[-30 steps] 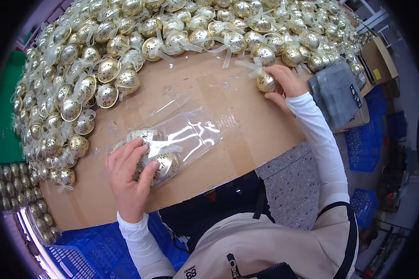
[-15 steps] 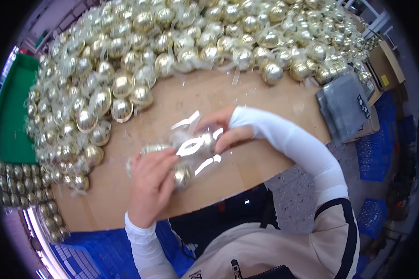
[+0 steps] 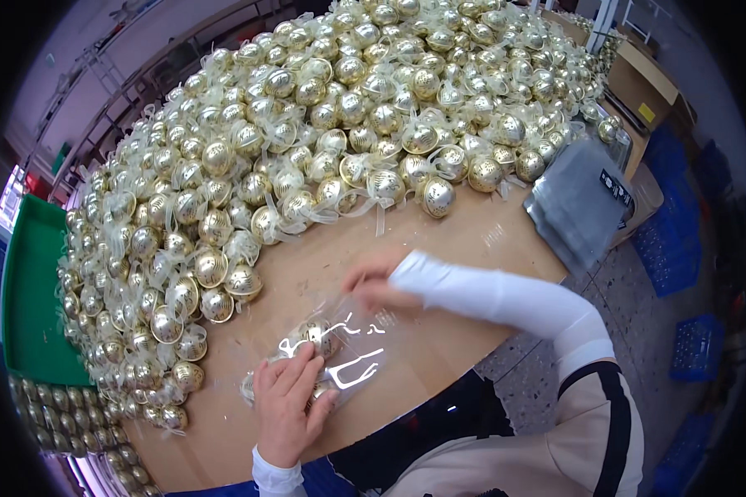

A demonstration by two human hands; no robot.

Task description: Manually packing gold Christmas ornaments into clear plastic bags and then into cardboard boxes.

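A clear plastic bag (image 3: 358, 364) lies on the cardboard-covered table, with gold ball ornaments (image 3: 317, 335) in or under it. My left hand (image 3: 290, 406) rests on its near-left part, fingers stretched out over the plastic and thumb apart. Beneath that hand the balls are partly hidden. At the bag's far-right corner is my right hand (image 3: 381, 283), smeared by motion. Whether its fingers grip the plastic cannot be made out.
A large heap of gold balls with pale ribbons (image 3: 348, 108) covers the far and left table. Grey plastic bags (image 3: 578, 203) are stacked at right. Beyond are a green tray (image 3: 37, 290), an open cardboard box (image 3: 638, 83) and blue crates (image 3: 695, 348).
My view has tilted up, showing more of the heap. My right hand has moved from the balls inside the bag to its far-right corner. My left hand stays over the bag.
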